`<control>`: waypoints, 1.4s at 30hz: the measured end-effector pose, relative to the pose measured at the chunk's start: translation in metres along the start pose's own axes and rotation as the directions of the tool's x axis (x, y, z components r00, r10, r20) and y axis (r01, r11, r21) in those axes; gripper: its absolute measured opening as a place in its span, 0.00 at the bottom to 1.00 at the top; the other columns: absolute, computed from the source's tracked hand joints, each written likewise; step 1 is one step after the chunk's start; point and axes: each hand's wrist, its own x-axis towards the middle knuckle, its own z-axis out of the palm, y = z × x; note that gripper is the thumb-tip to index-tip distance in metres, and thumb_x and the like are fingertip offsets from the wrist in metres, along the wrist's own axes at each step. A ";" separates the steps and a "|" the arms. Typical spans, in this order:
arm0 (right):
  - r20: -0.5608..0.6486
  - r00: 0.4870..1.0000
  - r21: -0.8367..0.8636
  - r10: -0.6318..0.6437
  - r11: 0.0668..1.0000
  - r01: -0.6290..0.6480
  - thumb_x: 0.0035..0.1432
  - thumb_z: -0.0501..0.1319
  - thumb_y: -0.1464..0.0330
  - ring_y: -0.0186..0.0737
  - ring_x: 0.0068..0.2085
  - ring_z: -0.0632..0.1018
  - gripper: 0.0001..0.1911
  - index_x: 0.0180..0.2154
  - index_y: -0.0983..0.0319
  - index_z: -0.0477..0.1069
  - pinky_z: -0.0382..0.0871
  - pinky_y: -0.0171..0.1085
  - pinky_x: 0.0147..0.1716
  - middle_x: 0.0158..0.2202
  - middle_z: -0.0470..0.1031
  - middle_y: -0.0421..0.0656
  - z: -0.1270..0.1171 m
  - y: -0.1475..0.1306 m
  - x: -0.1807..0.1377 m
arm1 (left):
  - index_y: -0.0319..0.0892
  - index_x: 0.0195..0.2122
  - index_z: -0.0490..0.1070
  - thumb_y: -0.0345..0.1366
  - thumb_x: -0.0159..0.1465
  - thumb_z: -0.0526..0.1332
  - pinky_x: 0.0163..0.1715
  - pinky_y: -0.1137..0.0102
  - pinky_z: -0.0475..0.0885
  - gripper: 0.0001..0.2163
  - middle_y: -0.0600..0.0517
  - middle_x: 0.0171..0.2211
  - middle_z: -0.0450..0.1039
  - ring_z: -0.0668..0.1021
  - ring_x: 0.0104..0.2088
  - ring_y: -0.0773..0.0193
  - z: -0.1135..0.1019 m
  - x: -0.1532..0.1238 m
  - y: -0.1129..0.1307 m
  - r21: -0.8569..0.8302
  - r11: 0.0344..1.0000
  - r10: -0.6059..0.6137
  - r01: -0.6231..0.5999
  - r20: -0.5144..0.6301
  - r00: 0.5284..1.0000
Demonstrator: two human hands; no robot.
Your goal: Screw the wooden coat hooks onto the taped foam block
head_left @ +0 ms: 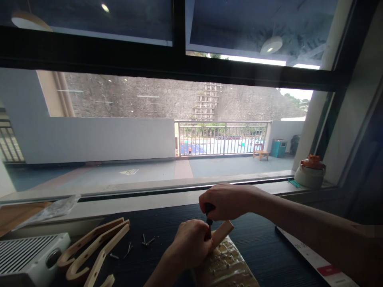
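Note:
My right hand (226, 202) is closed round the black handle of a screwdriver (210, 208), which points down. My left hand (194, 244) is closed on a light wooden piece (224, 234), its fingertips beside the screwdriver's lower end. The tip and any screw under it are hidden by the fingers. Beneath the wooden piece lies a brown block (229, 265) wrapped in shiny clear film, with small dark spots on top. Left of my left hand, several loose screws (147, 240) lie on the dark table (143, 219).
Several curved wooden hooks (98, 249) lie at the left, beside a white slatted device (30, 253). A clear plastic bag (60, 209) rests behind them. At right is a white panel with digits (311, 255). A lidded pot (310, 173) stands on the window sill.

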 end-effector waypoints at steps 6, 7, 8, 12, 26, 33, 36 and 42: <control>-0.046 0.998 -0.032 0.046 0.998 -0.047 0.51 0.53 0.62 0.38 0.30 0.72 0.14 0.35 0.62 0.73 0.56 0.34 0.24 0.31 0.75 0.44 0.009 0.000 0.001 | 0.43 0.18 0.69 0.49 0.59 0.51 0.20 0.73 0.51 0.19 0.55 0.18 0.70 0.69 0.20 0.70 0.002 0.001 -0.002 -0.007 1.000 0.010 -0.010 -0.007 1.000; -0.070 0.996 -0.052 0.059 0.997 -0.063 0.52 0.53 0.61 0.38 0.29 0.72 0.16 0.34 0.63 0.73 0.56 0.34 0.24 0.30 0.75 0.45 0.010 0.000 0.001 | 0.43 0.18 0.69 0.48 0.59 0.51 0.20 0.73 0.51 0.19 0.55 0.18 0.70 0.70 0.20 0.69 0.001 0.000 -0.002 -0.013 1.000 0.009 -0.009 -0.005 1.000; -0.086 0.994 -0.067 0.071 0.995 -0.077 0.52 0.52 0.60 0.38 0.29 0.72 0.16 0.34 0.63 0.73 0.55 0.35 0.23 0.29 0.75 0.45 0.011 0.001 0.001 | 0.43 0.19 0.69 0.48 0.59 0.51 0.20 0.73 0.51 0.19 0.55 0.19 0.71 0.71 0.21 0.69 0.001 0.000 -0.001 -0.019 1.000 0.009 -0.009 -0.001 1.000; -0.069 0.997 -0.028 0.033 0.999 -0.035 0.50 0.55 0.59 0.37 0.28 0.71 0.16 0.36 0.61 0.72 0.56 0.34 0.24 0.30 0.75 0.43 0.007 0.004 -0.001 | 0.43 0.19 0.70 0.45 0.59 0.52 0.20 0.73 0.52 0.16 0.55 0.19 0.71 0.71 0.21 0.69 -0.001 -0.002 0.000 -0.027 0.999 0.020 -0.020 0.004 1.000; -0.081 0.994 0.066 0.075 0.995 -0.070 0.51 0.54 0.59 0.35 0.28 0.71 0.16 0.35 0.62 0.73 0.58 0.33 0.24 0.30 0.74 0.43 0.012 0.004 -0.001 | 0.45 0.21 0.73 0.43 0.56 0.54 0.21 0.72 0.54 0.13 0.54 0.21 0.74 0.74 0.24 0.65 -0.002 -0.001 0.002 -0.022 1.000 0.022 -0.021 0.013 1.000; 0.031 1.000 0.040 -0.004 0.999 0.003 0.45 0.58 0.66 0.34 0.29 0.71 0.12 0.34 0.59 0.74 0.58 0.32 0.24 0.30 0.75 0.38 0.007 0.003 -0.002 | 0.45 0.23 0.74 0.46 0.58 0.52 0.21 0.72 0.54 0.15 0.54 0.22 0.74 0.73 0.23 0.66 -0.005 0.000 0.004 -0.036 0.999 0.002 -0.001 0.019 1.000; 0.000 1.000 0.076 -0.022 0.997 0.022 0.46 0.58 0.65 0.33 0.29 0.71 0.12 0.34 0.60 0.73 0.58 0.32 0.25 0.30 0.75 0.38 0.014 0.008 -0.002 | 0.46 0.23 0.74 0.47 0.58 0.53 0.21 0.72 0.54 0.15 0.54 0.21 0.74 0.73 0.22 0.66 -0.006 -0.001 0.005 -0.048 0.999 0.000 0.001 0.020 1.000; 0.036 0.999 0.147 0.033 0.988 -0.038 0.45 0.59 0.62 0.34 0.29 0.72 0.14 0.34 0.61 0.74 0.60 0.31 0.24 0.31 0.75 0.40 0.016 0.014 0.000 | 0.46 0.24 0.74 0.43 0.57 0.53 0.22 0.71 0.54 0.13 0.53 0.23 0.75 0.75 0.25 0.64 0.000 0.001 0.003 -0.001 1.000 0.021 -0.021 -0.002 1.000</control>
